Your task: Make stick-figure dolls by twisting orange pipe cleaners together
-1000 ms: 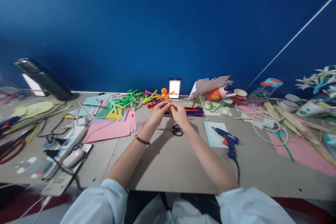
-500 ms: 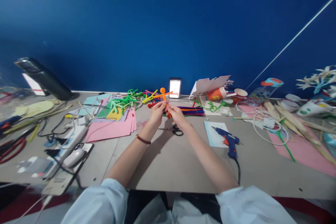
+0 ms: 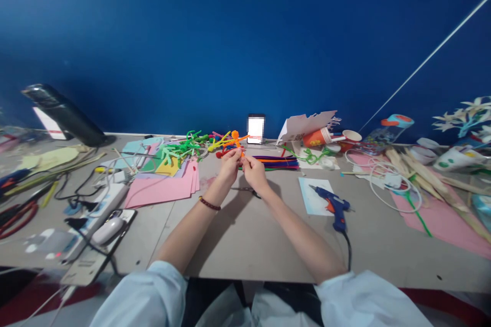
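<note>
An orange pipe cleaner figure [image 3: 235,136], with a round top and arms sticking out sideways, stands up between my two hands. My left hand [image 3: 230,162] pinches its lower part from the left. From the right, the fingers of my right hand [image 3: 253,171] close on the same lower part. Just beyond my hands lies a bundle of purple, red and blue pipe cleaners [image 3: 280,162]. Bent green pipe cleaners [image 3: 178,150] are heaped to the left, and a yellow one [image 3: 218,143] is behind my left hand. Scissors [image 3: 245,189] lie below my hands, partly hidden by my right wrist.
Pink paper sheets [image 3: 161,189] lie left, near a power strip [image 3: 97,214] and a dark bottle [image 3: 65,115]. At right a blue glue gun [image 3: 335,204] rests on light-blue paper [image 3: 307,199]. Behind stand a lit screen [image 3: 255,129] and paper cups [image 3: 316,137].
The orange figure has shifted slightly left and down, turning a little. My right hand has moved a little left, closer to my left hand, and covers more of the scissors.
</note>
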{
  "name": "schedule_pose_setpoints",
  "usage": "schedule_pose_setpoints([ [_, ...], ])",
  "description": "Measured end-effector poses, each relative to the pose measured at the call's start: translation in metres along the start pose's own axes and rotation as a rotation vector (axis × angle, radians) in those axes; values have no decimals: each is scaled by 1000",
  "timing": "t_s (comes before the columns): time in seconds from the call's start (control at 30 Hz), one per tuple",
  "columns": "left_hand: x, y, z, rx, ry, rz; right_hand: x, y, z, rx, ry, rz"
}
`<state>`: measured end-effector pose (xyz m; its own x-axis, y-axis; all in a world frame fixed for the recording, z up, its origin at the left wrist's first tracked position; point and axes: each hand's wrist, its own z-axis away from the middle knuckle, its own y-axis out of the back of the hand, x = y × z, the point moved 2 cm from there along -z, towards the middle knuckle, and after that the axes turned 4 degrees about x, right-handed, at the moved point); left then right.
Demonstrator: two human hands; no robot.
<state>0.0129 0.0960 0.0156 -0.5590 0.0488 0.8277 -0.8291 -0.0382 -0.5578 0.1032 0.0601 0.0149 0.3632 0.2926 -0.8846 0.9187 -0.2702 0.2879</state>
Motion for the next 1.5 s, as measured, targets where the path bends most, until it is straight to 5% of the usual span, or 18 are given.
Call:
schedule_pose_setpoints([
  [0.43, 24, -7, 4, -85, 40, 6, -7, 7, -4, -37, -79, -143],
  [0.83, 22, 0, 1, -36, 1, -3, 4, 3, -11, -189, -204, -364],
  [1.27, 16, 2, -1, -256, 6, -106, -1, 24, -23, -233, -289, -528],
  [1.5, 21, 1, 3, -206, -6, -126, -3, 29, -24, -248, -410, -641],
])
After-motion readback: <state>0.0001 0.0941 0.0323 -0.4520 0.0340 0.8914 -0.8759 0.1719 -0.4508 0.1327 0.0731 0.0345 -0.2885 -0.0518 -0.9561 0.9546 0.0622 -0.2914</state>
